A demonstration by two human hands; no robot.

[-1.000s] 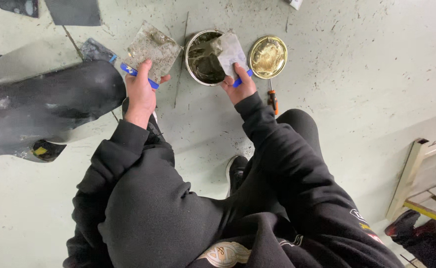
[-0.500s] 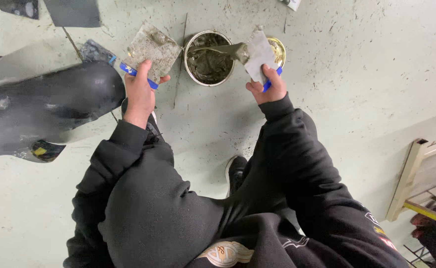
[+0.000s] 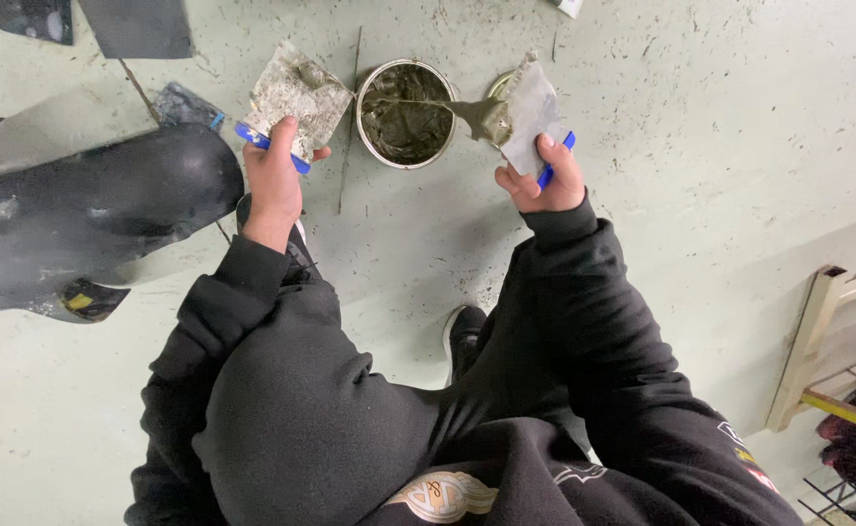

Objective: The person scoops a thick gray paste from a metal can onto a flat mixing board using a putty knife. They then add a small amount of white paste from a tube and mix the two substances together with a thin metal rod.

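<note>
Head view: a blue-handled spreader [image 3: 530, 112] is gripped in the closed right hand [image 3: 543, 180], its blade tilted and loaded with a lump of grey-green putty [image 3: 481, 117] from which a thin strand runs left to the open can [image 3: 406, 112] on the floor. The can lies just left of that blade and between the two hands, nearer the right. A second, crusted spreader [image 3: 296, 97] is clasped in the closed left hand [image 3: 272, 180], blade pointing far, with a dark curved panel [image 3: 87, 209] lying to its left.

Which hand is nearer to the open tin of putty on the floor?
Roughly equal, the right slightly nearer. The right hand holds a loaded scraper beside the tin; the left hand holds another scraper on the opposite side.
</note>
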